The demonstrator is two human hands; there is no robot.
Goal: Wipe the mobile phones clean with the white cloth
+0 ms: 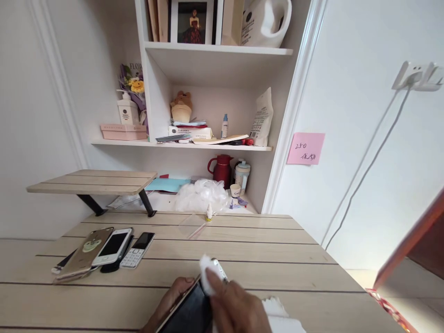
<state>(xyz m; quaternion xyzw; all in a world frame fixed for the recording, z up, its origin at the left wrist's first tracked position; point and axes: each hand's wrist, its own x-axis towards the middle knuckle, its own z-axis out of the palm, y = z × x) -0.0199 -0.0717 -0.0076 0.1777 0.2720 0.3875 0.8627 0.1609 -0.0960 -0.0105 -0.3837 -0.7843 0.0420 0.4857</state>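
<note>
My left hand (169,299) grips the edge of a dark-screened smartphone (191,311), which is tilted near the table's front edge. Pinched in the fingers of my right hand (241,307) is a wad of white tissue (206,274), pressed against the phone's upper end. Just beyond these fingers, a light-coloured object (219,269) is mostly hidden, and I cannot tell what it is. More white paper (281,317) lies on the table, partly behind my right hand.
On the left of the slatted table (263,252) lie a keypad phone (138,251), a white smartphone (113,247) and a brown phone case (85,253). A small white bottle (208,213) stands at the back, near a clear plastic bag (192,225). A raised wooden stand (93,181) occupies the back left.
</note>
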